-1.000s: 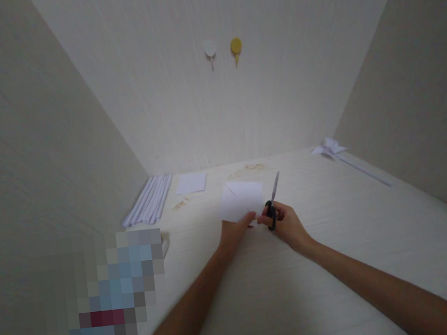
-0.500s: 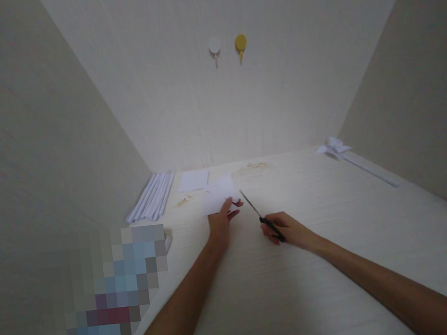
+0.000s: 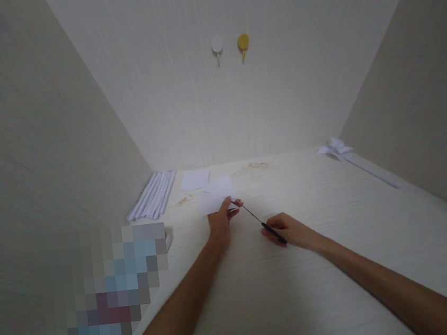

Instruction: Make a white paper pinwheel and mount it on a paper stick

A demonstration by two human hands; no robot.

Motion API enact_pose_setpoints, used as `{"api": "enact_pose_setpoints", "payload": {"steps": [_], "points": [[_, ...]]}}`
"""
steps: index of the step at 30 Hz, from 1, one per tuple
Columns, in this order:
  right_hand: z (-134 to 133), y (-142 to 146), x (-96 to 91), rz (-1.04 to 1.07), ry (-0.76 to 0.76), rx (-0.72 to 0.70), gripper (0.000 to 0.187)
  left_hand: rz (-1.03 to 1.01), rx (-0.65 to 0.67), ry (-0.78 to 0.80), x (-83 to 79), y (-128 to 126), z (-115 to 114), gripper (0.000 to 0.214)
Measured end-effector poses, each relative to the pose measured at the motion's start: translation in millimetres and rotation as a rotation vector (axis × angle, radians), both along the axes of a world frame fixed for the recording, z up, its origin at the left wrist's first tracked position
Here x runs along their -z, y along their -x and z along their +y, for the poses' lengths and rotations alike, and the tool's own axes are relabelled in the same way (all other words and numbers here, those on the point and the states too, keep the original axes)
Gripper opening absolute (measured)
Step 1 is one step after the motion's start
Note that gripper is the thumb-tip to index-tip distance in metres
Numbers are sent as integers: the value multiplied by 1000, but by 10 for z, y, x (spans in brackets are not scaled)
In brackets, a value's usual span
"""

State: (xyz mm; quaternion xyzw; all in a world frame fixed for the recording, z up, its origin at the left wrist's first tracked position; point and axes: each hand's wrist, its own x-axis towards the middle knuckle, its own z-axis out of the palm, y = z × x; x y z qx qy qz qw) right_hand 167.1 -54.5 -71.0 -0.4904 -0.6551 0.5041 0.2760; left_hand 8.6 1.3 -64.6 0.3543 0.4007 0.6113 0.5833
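Note:
My left hand (image 3: 221,222) pinches the near edge of a white sheet of paper (image 3: 215,195) that rests low over the pale table (image 3: 335,241). To its right, my right hand (image 3: 288,230) is closed round the black handles of a pair of scissors (image 3: 259,219). The blades point up and left, and their tip reaches the paper's corner beside my left fingers. Both forearms come in from the bottom edge.
A bundle of folded white paper strips (image 3: 152,195) lies at the back left by the wall, with a small white sheet (image 3: 195,179) next to it. A white paper bow with a long tail (image 3: 339,147) lies at the back right. Two round hooks, white (image 3: 217,45) and yellow (image 3: 243,42), hang on the back wall.
The paper went from held up in front of me down to the left near the table. My right hand swung the scissors from pointing upward to pointing left at the paper's corner.

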Motion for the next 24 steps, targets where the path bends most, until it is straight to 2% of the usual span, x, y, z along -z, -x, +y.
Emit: {"api": "enact_pose_setpoints", "payload": {"steps": [10,24], "points": [[1,-1,25,11,4,14,37,27,-21,16,4,-5,10,21],[-4,10,8,-29,-19,12,39,6,-12,11,26,-2,22,17]]}}
